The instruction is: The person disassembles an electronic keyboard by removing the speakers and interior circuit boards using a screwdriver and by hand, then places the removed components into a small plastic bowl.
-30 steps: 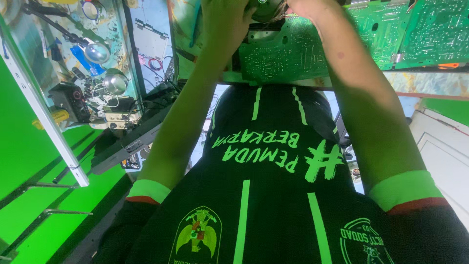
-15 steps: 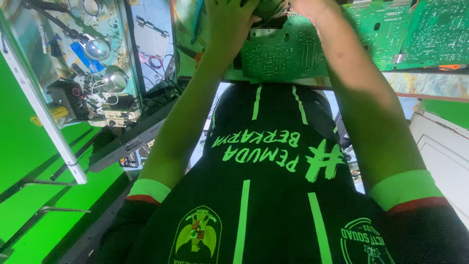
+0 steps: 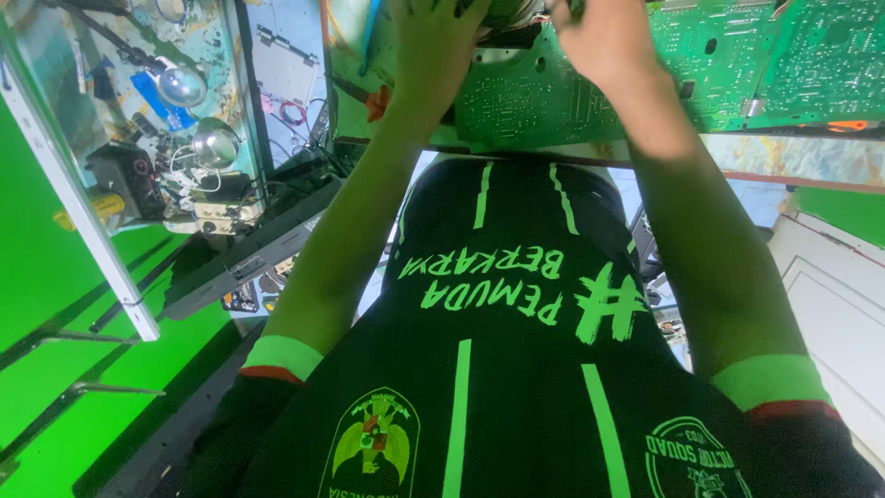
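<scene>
The black shirt with green stripes fills the frame from centre to six o'clock, both bare forearms running up from it. At twelve o'clock lies the green circuit board, solder side up, with a second green board beside it at one o'clock, on the tabletop's patterned edge. At ten o'clock an open flat chassis serves as the only container: inside it sit two shiny round domes, loose wires and a blue part. The left hand lies wide, fingers spread on the board's upper edge. The right hand curls over the same board, its fingers cut off, so I cannot tell its grip. The step looks like steadying or shifting the board; any next move calls for an even hold at both edges
</scene>
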